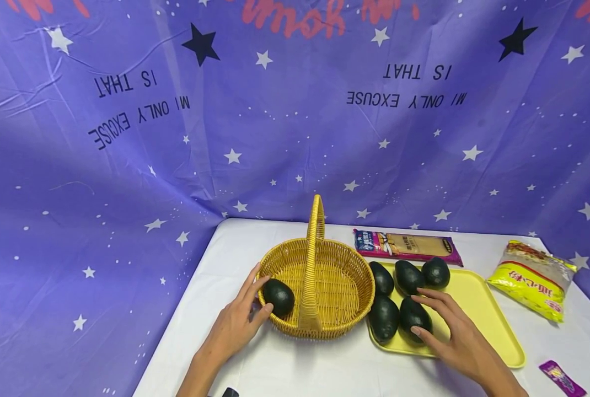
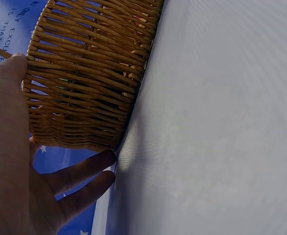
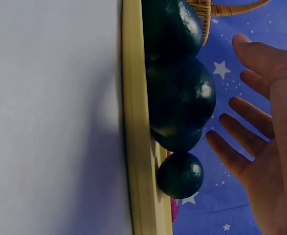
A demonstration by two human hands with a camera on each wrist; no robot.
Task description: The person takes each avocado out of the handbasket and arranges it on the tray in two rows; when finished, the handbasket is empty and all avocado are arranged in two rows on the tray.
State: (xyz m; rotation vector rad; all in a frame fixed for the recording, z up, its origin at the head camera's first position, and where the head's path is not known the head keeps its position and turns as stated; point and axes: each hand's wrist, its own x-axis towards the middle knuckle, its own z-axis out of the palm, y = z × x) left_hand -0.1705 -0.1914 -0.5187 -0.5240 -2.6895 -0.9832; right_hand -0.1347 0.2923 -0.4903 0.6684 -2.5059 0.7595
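Observation:
One dark green avocado lies in the left end of a woven wicker basket with a tall arched handle. My left hand rests on the basket's left side, with thumb tip at the rim and spread fingers along the outside. In the left wrist view two fingers extend straight beside the basket's base. My right hand reaches over the near avocado on the yellow tray, fingers spread. From the right wrist view, a gap shows between these fingers and the avocados.
Several more avocados sit on the tray's left half. Behind the tray lies a long noodle packet. A yellow food bag and a small purple sachet are at the right. A purple starred cloth hangs behind the white table.

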